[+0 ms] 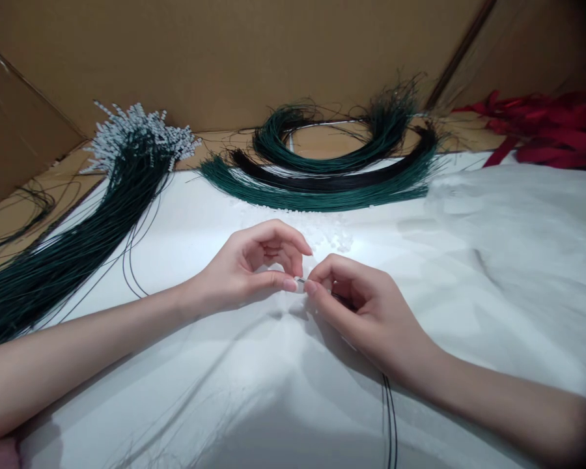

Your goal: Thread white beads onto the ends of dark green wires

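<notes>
My right hand (366,299) is closed, thumb and index finger pinching thin dark wires (389,417) whose lengths hang out below the palm toward the front edge. Just left of it, my left hand (264,260) pinches a small white piece (299,280) between thumb and a finger, its index finger arched above. The fingertips of both hands almost meet around a wire tip there. Whether the white piece sits on the wire is too small to tell. Behind the hands, small white bits (334,236) lie scattered on the white sheet (215,397).
At left lies a large bundle of dark green wires (92,228) with white-and-grey tips (137,133). Curved bundles of green wire (332,195) and black wire (317,179) rest at the back. Red ribbon (551,130) and clear plastic film (527,228) are at right. Cardboard walls (254,58) stand behind.
</notes>
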`<state>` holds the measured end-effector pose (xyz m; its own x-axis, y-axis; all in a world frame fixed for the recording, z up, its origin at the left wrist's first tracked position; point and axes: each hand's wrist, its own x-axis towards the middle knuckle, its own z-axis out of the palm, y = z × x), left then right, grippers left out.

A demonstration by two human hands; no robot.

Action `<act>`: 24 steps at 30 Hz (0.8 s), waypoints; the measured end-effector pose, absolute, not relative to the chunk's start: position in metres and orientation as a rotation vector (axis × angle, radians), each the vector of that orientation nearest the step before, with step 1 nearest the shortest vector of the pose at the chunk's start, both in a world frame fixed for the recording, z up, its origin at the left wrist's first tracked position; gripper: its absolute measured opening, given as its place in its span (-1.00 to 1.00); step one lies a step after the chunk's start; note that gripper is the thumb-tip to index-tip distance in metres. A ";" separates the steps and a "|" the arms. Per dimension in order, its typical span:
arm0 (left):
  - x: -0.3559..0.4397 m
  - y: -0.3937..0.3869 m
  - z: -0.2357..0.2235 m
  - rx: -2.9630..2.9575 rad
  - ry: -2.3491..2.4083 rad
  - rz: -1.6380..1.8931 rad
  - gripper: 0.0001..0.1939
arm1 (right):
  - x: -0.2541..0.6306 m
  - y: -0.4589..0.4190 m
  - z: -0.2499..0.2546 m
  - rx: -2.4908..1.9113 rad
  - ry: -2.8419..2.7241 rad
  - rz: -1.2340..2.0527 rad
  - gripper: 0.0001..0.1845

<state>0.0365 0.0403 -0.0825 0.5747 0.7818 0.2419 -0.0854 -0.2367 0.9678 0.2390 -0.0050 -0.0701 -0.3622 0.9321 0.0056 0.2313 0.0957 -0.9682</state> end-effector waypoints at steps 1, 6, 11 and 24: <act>0.036 0.041 -0.083 1.612 0.587 0.907 -0.65 | 0.239 -0.005 -0.070 -1.153 -1.696 1.307 -0.83; 0.037 0.042 -0.083 1.608 0.580 0.910 -0.64 | 0.238 -0.006 -0.070 -1.157 -1.706 1.290 -0.82; 0.036 0.042 -0.083 1.612 0.575 0.906 -0.63 | 0.238 -0.005 -0.069 -1.144 -1.717 1.268 -0.83; 0.036 0.042 -0.084 1.593 0.566 0.892 -0.62 | 0.239 -0.005 -0.068 -1.152 -1.727 1.262 -0.83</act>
